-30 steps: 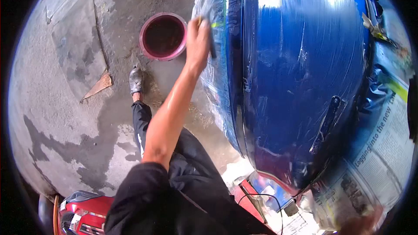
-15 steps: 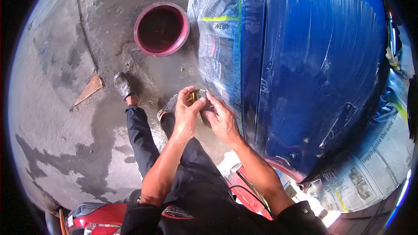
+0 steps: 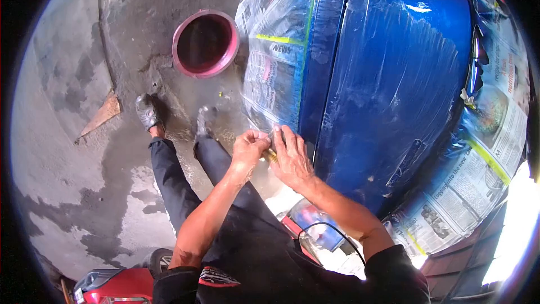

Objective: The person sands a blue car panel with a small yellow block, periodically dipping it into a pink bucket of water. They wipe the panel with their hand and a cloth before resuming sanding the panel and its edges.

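Note:
Both hands meet low in front of me, over the wet floor beside the car. Between them is a small folded piece of sandpaper (image 3: 272, 155), yellowish-brown where it shows and mostly covered by fingers. My left hand (image 3: 247, 152) is closed, pinching it between thumb and fingertips. My right hand (image 3: 292, 160) grips its other side, with the fingers fairly straight and the thumb hidden. Just right of the hands is a blue car panel (image 3: 388, 90) with whitish streaks of wet residue. Newspaper (image 3: 270, 73) held by yellow-green tape (image 3: 279, 39) covers the neighbouring part.
A pink tub (image 3: 232, 50) of dark liquid stands on the floor ahead. More newspaper (image 3: 458, 208) is taped along the panel's right side. A red vehicle part (image 3: 121, 287) with a wheel sits at lower left. Wet patches mark the concrete (image 3: 112, 191); a broken brown piece (image 3: 104, 114) lies there.
My hands have moved slightly down and drawn closer together, covering more of the sandpaper. My right fingers have straightened across it. The view has shifted, showing more newspaper at the right.

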A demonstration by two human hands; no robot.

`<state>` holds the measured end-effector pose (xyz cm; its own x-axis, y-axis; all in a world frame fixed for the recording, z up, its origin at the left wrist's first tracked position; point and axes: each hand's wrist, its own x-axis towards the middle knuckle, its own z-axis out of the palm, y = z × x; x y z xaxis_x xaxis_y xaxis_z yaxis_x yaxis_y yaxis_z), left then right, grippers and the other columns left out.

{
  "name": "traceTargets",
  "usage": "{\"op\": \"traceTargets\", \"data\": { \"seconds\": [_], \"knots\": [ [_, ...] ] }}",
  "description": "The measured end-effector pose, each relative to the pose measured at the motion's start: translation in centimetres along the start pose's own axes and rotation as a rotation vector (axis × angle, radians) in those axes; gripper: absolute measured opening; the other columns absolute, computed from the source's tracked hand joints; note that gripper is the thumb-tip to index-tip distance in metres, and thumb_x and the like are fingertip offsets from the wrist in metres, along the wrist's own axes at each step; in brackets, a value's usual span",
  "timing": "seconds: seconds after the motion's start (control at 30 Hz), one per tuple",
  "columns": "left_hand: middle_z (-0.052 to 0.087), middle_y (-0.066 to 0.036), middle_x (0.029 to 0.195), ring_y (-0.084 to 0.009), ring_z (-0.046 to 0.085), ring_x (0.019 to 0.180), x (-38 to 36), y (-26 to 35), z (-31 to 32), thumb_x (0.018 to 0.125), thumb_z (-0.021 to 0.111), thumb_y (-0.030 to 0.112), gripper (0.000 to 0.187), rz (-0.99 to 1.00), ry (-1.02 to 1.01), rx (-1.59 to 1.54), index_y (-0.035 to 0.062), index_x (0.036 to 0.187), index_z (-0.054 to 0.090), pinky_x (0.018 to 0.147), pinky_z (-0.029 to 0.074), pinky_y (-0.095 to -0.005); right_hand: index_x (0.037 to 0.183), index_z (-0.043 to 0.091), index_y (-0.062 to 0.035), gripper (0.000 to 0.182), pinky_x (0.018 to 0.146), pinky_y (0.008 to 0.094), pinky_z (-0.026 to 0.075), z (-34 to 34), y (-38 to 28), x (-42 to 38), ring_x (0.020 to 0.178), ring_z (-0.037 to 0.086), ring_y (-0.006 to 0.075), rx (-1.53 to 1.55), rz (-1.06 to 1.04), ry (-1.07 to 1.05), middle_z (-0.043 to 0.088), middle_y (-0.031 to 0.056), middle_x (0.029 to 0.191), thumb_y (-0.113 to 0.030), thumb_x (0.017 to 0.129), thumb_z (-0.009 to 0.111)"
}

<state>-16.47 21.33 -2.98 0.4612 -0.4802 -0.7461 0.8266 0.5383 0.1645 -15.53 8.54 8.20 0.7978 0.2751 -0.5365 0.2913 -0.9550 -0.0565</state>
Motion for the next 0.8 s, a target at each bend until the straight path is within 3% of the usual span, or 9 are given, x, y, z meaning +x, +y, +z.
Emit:
{"op": "traceTargets", "data": {
  "seconds": [0.1, 0.17, 0.23, 0.27, 0.37, 0.5, 0.67, 0.77, 0.8],
  "knots": [
    [0.071, -0.009, 0.099, -0.0159, 0.07, 0.082, 0.9, -2.3, 2.1, 0.1, 0.069, 0.011, 0.013, 0.029, -0.063, -0.149, 0.0002, 0.104, 0.064, 0.074, 0.059, -0.0319, 0.154, 0.044, 0.0026, 0.077, 0.101, 0.054, 0.045, -1.2, 3.0, -0.9, 0.124, 0.052, 0.0425, -0.145, -0.075, -0.038, 0.046, 0.0247, 0.149, -0.024, 0.089, 0.074],
    [0.073, -0.01, 0.106, -0.0195, 0.071, 0.092, 2.0, -4.4, 2.6, 0.104, 0.065, 0.02, 0.023, 0.007, -0.118, -0.249, 0.0003, 0.116, 0.066, 0.085, 0.058, -0.0354, 0.147, 0.057, -0.0061, 0.06, 0.098, 0.053, 0.046, -2.4, 5.7, -1.1, 0.12, 0.055, 0.0411, -0.174, -0.169, 0.047, 0.052, 0.0222, 0.144, -0.022, 0.091, 0.072],
    [0.074, -0.011, 0.109, -0.0215, 0.071, 0.098, 1.3, -4.6, 3.3, 0.106, 0.063, 0.026, 0.03, 0.052, -0.119, -0.296, 0.0014, 0.123, 0.066, 0.091, 0.056, -0.0373, 0.141, 0.062, -0.0067, 0.054, 0.098, 0.0523, 0.047, -4.5, 8.1, -1.2, 0.119, 0.056, 0.0403, -0.322, -0.193, 0.022, 0.055, 0.0221, 0.142, -0.023, 0.091, 0.073],
    [0.074, -0.007, 0.115, -0.0171, 0.07, 0.098, 2.2, -6.1, 2.8, 0.105, 0.064, 0.029, 0.034, 0.088, -0.107, -0.266, 0.0045, 0.129, 0.067, 0.092, 0.055, -0.035, 0.138, 0.064, -0.0064, 0.052, 0.099, 0.0514, 0.047, -5.3, 9.8, -1.2, 0.119, 0.057, 0.0398, -0.409, -0.224, 0.037, 0.055, 0.0219, 0.142, -0.023, 0.09, 0.074],
    [0.074, -0.008, 0.117, -0.0174, 0.07, 0.099, 4.0, -9.8, -0.8, 0.107, 0.061, 0.027, 0.033, 0.183, 0.041, -0.246, 0.0032, 0.129, 0.067, 0.091, 0.054, -0.0339, 0.135, 0.066, -0.006, 0.048, 0.098, 0.0473, 0.049, -6.6, 13.3, -1.1, 0.117, 0.059, 0.0369, -0.669, -0.295, 0.046, 0.059, 0.0204, 0.142, -0.022, 0.09, 0.074],
    [0.073, -0.006, 0.111, -0.0143, 0.067, 0.096, 7.0, -15.0, -7.3, 0.108, 0.06, 0.022, 0.029, 0.271, 0.292, -0.108, 0.0012, 0.126, 0.068, 0.089, 0.054, -0.0304, 0.137, 0.066, -0.005, 0.049, 0.101, 0.0476, 0.048, -5.7, 14.6, -2.2, 0.12, 0.056, 0.0375, -0.768, -0.323, -0.09, 0.055, 0.0217, 0.146, -0.017, 0.09, 0.074],
    [0.073, -0.007, 0.107, -0.0141, 0.067, 0.094, 7.9, -20.5, -15.1, 0.107, 0.058, 0.018, 0.027, 0.238, 0.438, 0.015, -0.0003, 0.125, 0.068, 0.086, 0.053, -0.0296, 0.136, 0.066, 0.0004, 0.048, 0.097, 0.048, 0.048, -5.1, 14.2, -4.4, 0.117, 0.055, 0.0377, -0.909, -0.446, -0.313, 0.054, 0.0228, 0.146, -0.012, 0.089, 0.066],
    [0.074, -0.007, 0.109, -0.0158, 0.068, 0.094, 8.0, -22.6, -17.9, 0.106, 0.059, 0.019, 0.028, 0.24, 0.498, 0.23, 0.0004, 0.125, 0.069, 0.088, 0.054, -0.0321, 0.142, 0.062, -0.0011, 0.055, 0.092, 0.0468, 0.049, -7.0, 14.5, -1.4, 0.112, 0.056, 0.036, -0.916, -0.442, -0.396, 0.052, 0.024, 0.146, -0.017, 0.089, 0.063],
    [0.076, -0.011, 0.11, -0.021, 0.071, 0.097, 8.1, -23.0, -18.5, 0.105, 0.059, 0.019, 0.028, 0.229, 0.519, 0.242, 0.0004, 0.124, 0.069, 0.092, 0.054, -0.036, 0.138, 0.065, -0.0004, 0.054, 0.089, 0.0473, 0.049, -8.0, 15.0, 0.5, 0.108, 0.057, 0.0362, -0.884, -0.497, -0.25, 0.054, 0.024, 0.143, -0.015, 0.085, 0.064]
  ]
}}
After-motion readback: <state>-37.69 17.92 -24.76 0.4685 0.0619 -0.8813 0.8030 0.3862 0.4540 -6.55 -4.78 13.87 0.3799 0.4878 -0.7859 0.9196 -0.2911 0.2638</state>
